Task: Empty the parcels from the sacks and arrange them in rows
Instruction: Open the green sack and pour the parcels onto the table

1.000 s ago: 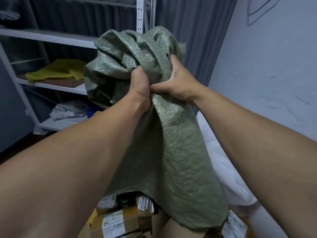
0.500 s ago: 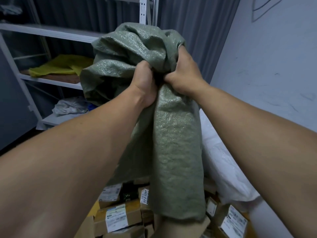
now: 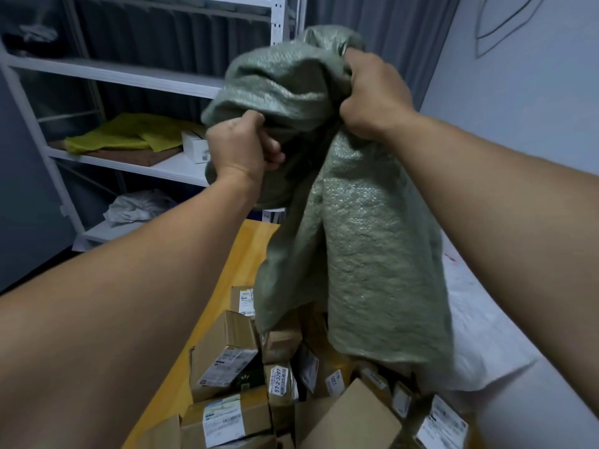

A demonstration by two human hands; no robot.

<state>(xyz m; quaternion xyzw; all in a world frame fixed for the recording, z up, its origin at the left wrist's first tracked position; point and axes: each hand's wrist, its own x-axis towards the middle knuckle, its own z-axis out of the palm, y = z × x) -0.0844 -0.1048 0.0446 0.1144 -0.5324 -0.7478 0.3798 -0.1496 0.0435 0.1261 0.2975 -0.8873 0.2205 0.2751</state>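
Left hand (image 3: pixel 238 147): bare; knuckles in view
Right hand (image 3: pixel 376 92): bare
Left forearm (image 3: pixel 129 303): bare to frame edge
Right forearm (image 3: pixel 502 196): bare

One wide-angle view is taken from the head, aimed forward and down. The left hand (image 3: pixel 240 147), right hand (image 3: pixel 376 92) and sack (image 3: pixel 372 254) are framed close at centre. The parcels (image 3: pixel 227 361) on the desk (image 3: pixel 240 254) are caught at the lower edge, the shelf (image 3: pixel 129 72) beyond at left.

Both arms outstretched, left hand (image 3: pixel 238 147) clenched, right hand (image 3: pixel 372 92) clenched higher.
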